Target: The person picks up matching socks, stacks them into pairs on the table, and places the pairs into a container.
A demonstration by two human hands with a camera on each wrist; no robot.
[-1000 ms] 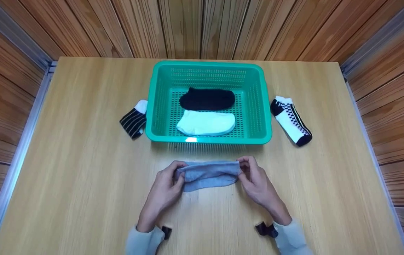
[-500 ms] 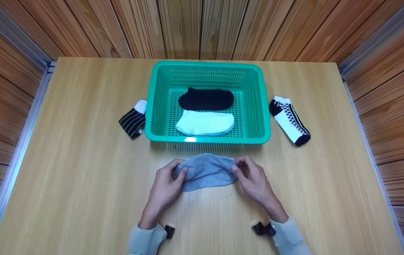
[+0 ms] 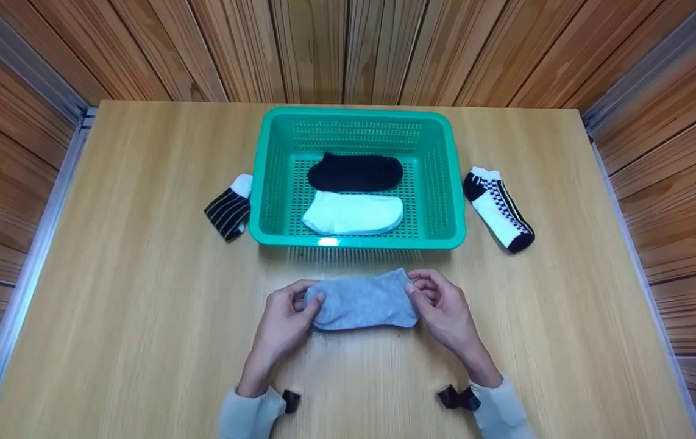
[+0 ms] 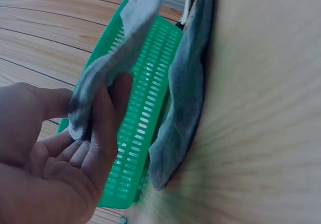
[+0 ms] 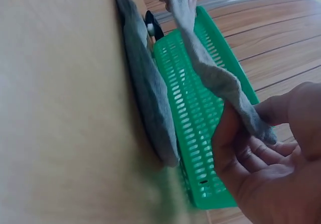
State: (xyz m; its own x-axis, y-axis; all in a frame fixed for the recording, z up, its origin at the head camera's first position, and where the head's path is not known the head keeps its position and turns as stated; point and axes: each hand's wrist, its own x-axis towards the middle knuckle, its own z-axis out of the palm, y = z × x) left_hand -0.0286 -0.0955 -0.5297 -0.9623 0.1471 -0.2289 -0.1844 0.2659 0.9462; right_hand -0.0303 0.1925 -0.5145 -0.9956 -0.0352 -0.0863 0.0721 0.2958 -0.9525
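Note:
A light grey ankle sock [image 3: 363, 299] is stretched level between both hands, just in front of the green basket. My left hand [image 3: 284, 323] pinches its left end between thumb and fingers. At the other end my right hand [image 3: 445, 314] pinches the upper corner. Both wrist views show this sock held above the table, edge-on and slightly twisted. Beneath it, a second grey sock [image 4: 183, 88] lies flat on the table; from the head view the held sock hides it.
The green basket [image 3: 357, 242] holds a black sock [image 3: 357, 172] and a white sock [image 3: 354, 213]. A black striped sock [image 3: 226, 212] touches its left side. To its right lies a checkered black-and-white sock [image 3: 500, 210]. Wood-panelled walls [image 3: 348, 49] border the table.
The held sock was creased and bunched, then lifted at its far edge; now it hangs smoother and spans over the lower sock. The right hand has shifted slightly right.

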